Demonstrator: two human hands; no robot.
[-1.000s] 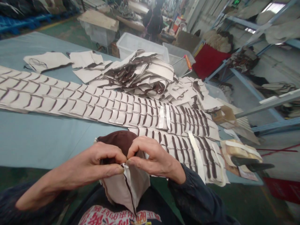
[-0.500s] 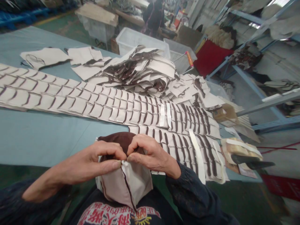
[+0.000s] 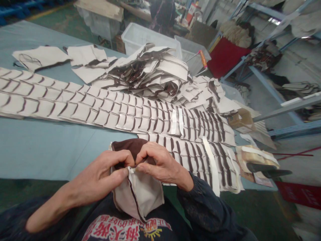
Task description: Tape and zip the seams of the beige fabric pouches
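Between six and seven o'clock in the view, a cream-and-brown fabric piece point(image 3: 149, 194) is held before the dark printed shirt point(image 3: 125, 231), its seamed edge being pinched between the thumb and forefinger of the left hand point(image 3: 106, 174) and, just beside, those of the right hand point(image 3: 164, 165). Beyond it, rows of overlapping panels point(image 3: 82, 100) are spread across the blue-covered table point(image 3: 62, 150) from nine toward four o'clock. Farther off, loose pieces point(image 3: 168, 68) are heaped at twelve, backed by a translucent bin point(image 3: 129, 43).
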